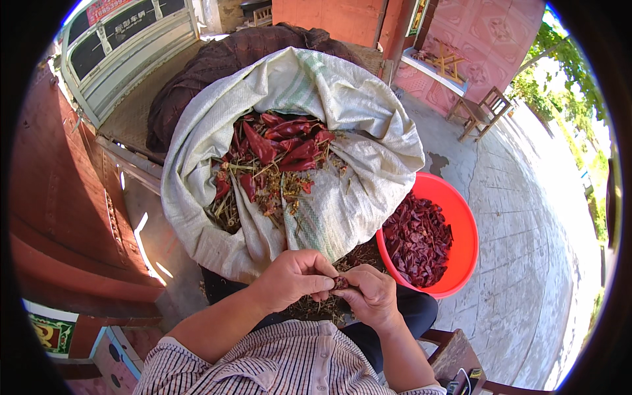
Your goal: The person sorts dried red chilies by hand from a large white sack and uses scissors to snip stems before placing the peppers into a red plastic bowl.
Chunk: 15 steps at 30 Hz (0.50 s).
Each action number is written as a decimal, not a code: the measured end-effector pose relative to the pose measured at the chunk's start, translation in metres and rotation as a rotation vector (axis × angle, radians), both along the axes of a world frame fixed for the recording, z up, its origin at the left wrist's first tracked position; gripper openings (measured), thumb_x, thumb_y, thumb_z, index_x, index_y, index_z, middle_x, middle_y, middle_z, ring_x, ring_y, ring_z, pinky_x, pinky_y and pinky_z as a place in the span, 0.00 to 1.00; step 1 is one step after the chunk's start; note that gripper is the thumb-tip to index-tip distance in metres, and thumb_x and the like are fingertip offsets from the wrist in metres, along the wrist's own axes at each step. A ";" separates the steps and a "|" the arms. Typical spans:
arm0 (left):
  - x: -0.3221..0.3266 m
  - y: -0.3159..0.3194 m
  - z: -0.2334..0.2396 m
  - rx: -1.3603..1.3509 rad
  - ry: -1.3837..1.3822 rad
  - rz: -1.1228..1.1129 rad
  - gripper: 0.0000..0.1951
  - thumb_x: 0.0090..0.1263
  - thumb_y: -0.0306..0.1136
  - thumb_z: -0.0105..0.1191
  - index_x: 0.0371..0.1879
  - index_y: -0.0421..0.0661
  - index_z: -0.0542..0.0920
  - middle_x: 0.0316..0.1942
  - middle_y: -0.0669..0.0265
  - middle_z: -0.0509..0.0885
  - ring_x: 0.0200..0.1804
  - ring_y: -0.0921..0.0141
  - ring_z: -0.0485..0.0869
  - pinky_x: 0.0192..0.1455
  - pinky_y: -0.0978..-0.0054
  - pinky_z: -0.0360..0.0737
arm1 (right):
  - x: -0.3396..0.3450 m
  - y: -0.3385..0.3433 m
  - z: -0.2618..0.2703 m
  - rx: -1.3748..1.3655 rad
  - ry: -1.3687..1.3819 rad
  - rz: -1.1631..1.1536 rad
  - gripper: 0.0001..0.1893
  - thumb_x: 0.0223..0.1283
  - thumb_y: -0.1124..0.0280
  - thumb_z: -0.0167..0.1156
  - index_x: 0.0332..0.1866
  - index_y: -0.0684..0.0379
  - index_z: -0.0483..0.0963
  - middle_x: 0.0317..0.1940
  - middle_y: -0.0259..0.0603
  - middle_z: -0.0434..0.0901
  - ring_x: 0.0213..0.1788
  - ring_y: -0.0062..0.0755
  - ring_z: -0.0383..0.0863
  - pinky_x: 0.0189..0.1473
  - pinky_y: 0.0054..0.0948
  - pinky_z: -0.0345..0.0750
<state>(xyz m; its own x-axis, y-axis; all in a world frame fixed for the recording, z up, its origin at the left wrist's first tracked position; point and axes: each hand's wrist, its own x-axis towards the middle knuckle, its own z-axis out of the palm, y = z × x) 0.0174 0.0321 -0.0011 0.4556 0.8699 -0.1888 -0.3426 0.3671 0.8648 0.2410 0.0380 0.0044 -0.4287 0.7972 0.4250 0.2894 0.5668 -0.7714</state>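
Observation:
My left hand (306, 276) and my right hand (368, 294) meet above my lap, pinching a small dark red piece of dried chili (340, 283) between thumbs and fingers. In front of them a white woven sack (345, 202) lies with its mouth rolled open. Whole dried red chilies (286, 140) fill its far part, while loose stems and seeds (281, 190) are scattered on the nearer cloth. Right of the sack stands a red plastic basin (461, 237) holding a heap of dark red chili pieces (417, 239).
Behind the sack, a dark cloth-covered bundle (212, 84) rests on a vehicle's cargo bed (123, 113). Stems litter the ground (316, 311) below my hands. A wooden chair (481, 111) stands at far right. Near my right elbow is a small wooden table or stool (456, 353) bearing a cable.

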 end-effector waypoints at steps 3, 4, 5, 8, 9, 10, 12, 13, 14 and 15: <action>-0.001 -0.001 -0.002 -0.041 -0.106 -0.017 0.06 0.74 0.21 0.63 0.46 0.35 0.84 0.38 0.61 0.89 0.35 0.72 0.87 0.41 0.75 0.85 | 0.000 -0.002 0.000 -0.014 0.044 0.031 0.12 0.55 0.71 0.78 0.42 0.60 0.84 0.31 0.41 0.84 0.32 0.40 0.87 0.34 0.32 0.82; -0.001 -0.001 -0.005 -0.048 -0.145 -0.031 0.07 0.74 0.21 0.63 0.47 0.36 0.84 0.38 0.61 0.89 0.35 0.72 0.87 0.41 0.76 0.85 | 0.000 -0.003 0.000 -0.022 0.057 0.039 0.12 0.55 0.71 0.78 0.41 0.60 0.83 0.30 0.41 0.83 0.31 0.40 0.86 0.33 0.32 0.81; -0.003 -0.001 -0.009 -0.054 -0.184 -0.044 0.08 0.74 0.21 0.63 0.48 0.36 0.85 0.39 0.61 0.89 0.35 0.73 0.87 0.41 0.76 0.85 | 0.000 -0.004 0.000 -0.031 0.065 0.048 0.12 0.55 0.71 0.78 0.41 0.60 0.83 0.30 0.41 0.83 0.30 0.39 0.85 0.33 0.32 0.80; -0.002 -0.001 -0.012 -0.061 -0.232 -0.034 0.11 0.74 0.21 0.63 0.53 0.36 0.85 0.42 0.61 0.88 0.39 0.72 0.87 0.45 0.76 0.85 | 0.000 -0.006 -0.001 -0.101 0.086 0.051 0.11 0.56 0.71 0.78 0.40 0.60 0.83 0.29 0.41 0.81 0.30 0.39 0.84 0.32 0.32 0.79; -0.001 -0.002 -0.013 -0.063 -0.237 -0.022 0.13 0.74 0.21 0.63 0.55 0.36 0.85 0.44 0.61 0.88 0.41 0.72 0.87 0.46 0.76 0.85 | 0.001 -0.005 -0.002 -0.127 0.083 0.045 0.11 0.56 0.72 0.78 0.40 0.60 0.82 0.29 0.41 0.81 0.30 0.39 0.84 0.32 0.32 0.79; -0.002 -0.001 -0.012 0.008 -0.148 -0.013 0.14 0.73 0.21 0.64 0.56 0.37 0.85 0.45 0.62 0.87 0.43 0.72 0.87 0.48 0.76 0.84 | 0.001 -0.005 -0.002 -0.150 0.081 0.038 0.11 0.56 0.72 0.77 0.39 0.61 0.82 0.29 0.42 0.81 0.30 0.40 0.84 0.33 0.32 0.79; -0.002 0.001 -0.006 0.151 0.028 0.006 0.16 0.72 0.22 0.65 0.59 0.37 0.85 0.48 0.63 0.86 0.47 0.72 0.86 0.52 0.75 0.84 | 0.000 -0.002 -0.001 -0.157 0.057 0.020 0.11 0.56 0.73 0.77 0.40 0.61 0.82 0.30 0.43 0.81 0.31 0.40 0.84 0.34 0.33 0.80; -0.003 0.002 -0.005 0.293 0.127 0.009 0.17 0.72 0.22 0.66 0.58 0.37 0.86 0.48 0.63 0.86 0.48 0.72 0.86 0.53 0.75 0.83 | 0.000 -0.001 0.000 -0.147 0.043 0.012 0.11 0.56 0.74 0.77 0.40 0.62 0.82 0.30 0.43 0.81 0.32 0.41 0.85 0.34 0.33 0.80; -0.005 0.004 -0.003 0.434 0.227 0.013 0.17 0.71 0.22 0.67 0.58 0.37 0.86 0.49 0.63 0.86 0.49 0.72 0.86 0.54 0.75 0.83 | 0.000 0.000 0.002 -0.110 0.026 0.008 0.11 0.56 0.74 0.76 0.40 0.62 0.81 0.30 0.43 0.81 0.32 0.41 0.85 0.35 0.34 0.81; -0.005 0.005 -0.002 0.575 0.328 0.016 0.17 0.70 0.23 0.68 0.58 0.37 0.86 0.50 0.62 0.86 0.51 0.72 0.85 0.56 0.75 0.82 | 0.000 -0.001 0.004 -0.095 0.018 0.003 0.11 0.56 0.75 0.76 0.41 0.63 0.81 0.30 0.44 0.81 0.32 0.42 0.85 0.35 0.34 0.81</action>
<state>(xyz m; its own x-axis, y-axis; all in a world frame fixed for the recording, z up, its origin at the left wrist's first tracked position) 0.0120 0.0369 -0.0033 0.4398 0.8796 0.1814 -0.0298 -0.1876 0.9818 0.2412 0.0375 0.0083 -0.4241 0.8332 0.3549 0.2732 0.4913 -0.8270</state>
